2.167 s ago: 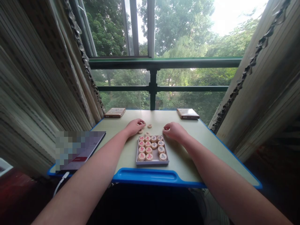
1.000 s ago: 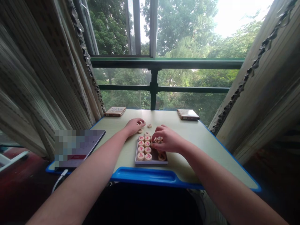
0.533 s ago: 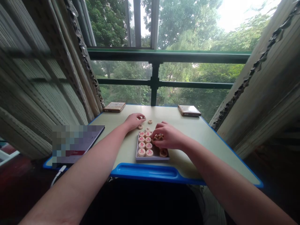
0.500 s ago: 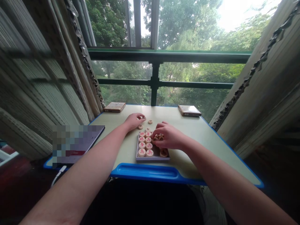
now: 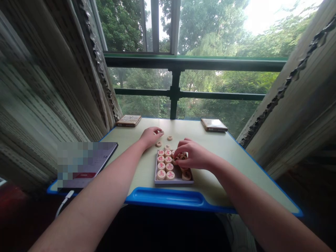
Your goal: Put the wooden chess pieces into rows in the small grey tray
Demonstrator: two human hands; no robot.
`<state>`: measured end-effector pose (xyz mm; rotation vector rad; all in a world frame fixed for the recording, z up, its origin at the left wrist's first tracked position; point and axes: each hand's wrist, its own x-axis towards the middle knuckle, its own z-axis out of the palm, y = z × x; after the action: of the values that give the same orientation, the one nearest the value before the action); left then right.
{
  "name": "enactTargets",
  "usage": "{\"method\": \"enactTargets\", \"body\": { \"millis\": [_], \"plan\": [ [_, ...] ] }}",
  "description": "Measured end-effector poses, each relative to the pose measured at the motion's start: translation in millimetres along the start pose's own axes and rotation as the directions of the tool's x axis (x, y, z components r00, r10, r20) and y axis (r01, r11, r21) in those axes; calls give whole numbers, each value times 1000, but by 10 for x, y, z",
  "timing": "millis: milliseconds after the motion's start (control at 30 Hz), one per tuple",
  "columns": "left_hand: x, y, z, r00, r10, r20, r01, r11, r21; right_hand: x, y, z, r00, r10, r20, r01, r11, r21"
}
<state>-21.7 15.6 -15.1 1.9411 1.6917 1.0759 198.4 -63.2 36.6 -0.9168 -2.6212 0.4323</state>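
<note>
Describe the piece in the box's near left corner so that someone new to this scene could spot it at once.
Start at the pale table by the green railing; find the shallow open box beyond the blue groove. Follow its leftmost column towards you to the last red-marked piece; unlike its neighbours, it sits in the corner.

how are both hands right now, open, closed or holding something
Left hand: curled at a round pale wooden piece; hold unclear.
Right hand: curled at another round wooden piece in the shallow white rectangular box; hold unclear.
</note>
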Motion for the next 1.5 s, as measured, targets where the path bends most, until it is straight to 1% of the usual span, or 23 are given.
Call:
{"method": "enactTargets", "body": {
  "millis": [100, 267, 333, 500, 667, 767, 833, 933, 1000, 1067, 1133, 1233, 1300, 1400, 1500],
  "plan": [
    [11, -17, 1, 1000, -3, -31, 2, 1000, -20, 4, -4, -3, 1000, 10, -13, -9, 1000, 23],
    [29, -23, -22, 990, 1, -143, -10, 998, -59, -4, 4, -35, 999, 21, -25, -20, 999, 42],
    [24, -8, -33, 986, -1, -165, -10, 998, -65, -8, 7, -39, 1000, 24, -15, -23, 999, 36],
    [3, 17, -36, 991, -2, -134, -5, 999, -53, -2, 10, -22, 1000, 14, 7, -14, 1000, 14],
    [7, 12, -41, 991, 14, -131, -17, 1000, -22, -1, 8, -15, 1000, 13, 0, -13, 1000, 11],
    [-8, 62, -59, 991, 34, -129, -39, 999, -38, 0, 14, -18, 1000, 17, -27, -16, 1000, 16],
    [-36, 136, -72, 996, 29, -87, -41, 990, -138, 8, 33, -20, 997, 20, -74, -20, 1000, 10],
    [-103, 281, -81, 998, 25, 61, -3, 943, -333, 28, 91, -25, 972, 54, -229, -59, 998, -16],
    [-156, 366, -79, 983, 23, 180, 51, 918, -394, 39, 140, -28, 936, 87, -340, -104, 994, -33],
    [-207, 429, -76, 962, 7, 275, 108, 909, -402, 44, 184, -29, 912, 111, -394, -138, 990, -41],
    [-254, 474, -83, 948, -1, 318, 135, 907, -399, 45, 214, -20, 906, 122, -404, -151, 988, -42],
    [-317, 539, -125, 942, 23, 336, 127, 900, -418, 42, 234, 8, 911, 110, -398, -133, 991, -31],
    [-355, 590, -163, 926, 68, 372, 116, 885, -450, 39, 232, 29, 915, 85, -395, -102, 994, -24],
    [-401, 661, -204, 891, 148, 430, 113, 844, -524, 28, 217, 47, 914, 30, -405, -42, 999, -19],
    [-433, 696, -214, 888, 165, 429, 117, 821, -559, 11, 195, 49, 901, -12, -434, 10, 1000, -7]
  ]
}}
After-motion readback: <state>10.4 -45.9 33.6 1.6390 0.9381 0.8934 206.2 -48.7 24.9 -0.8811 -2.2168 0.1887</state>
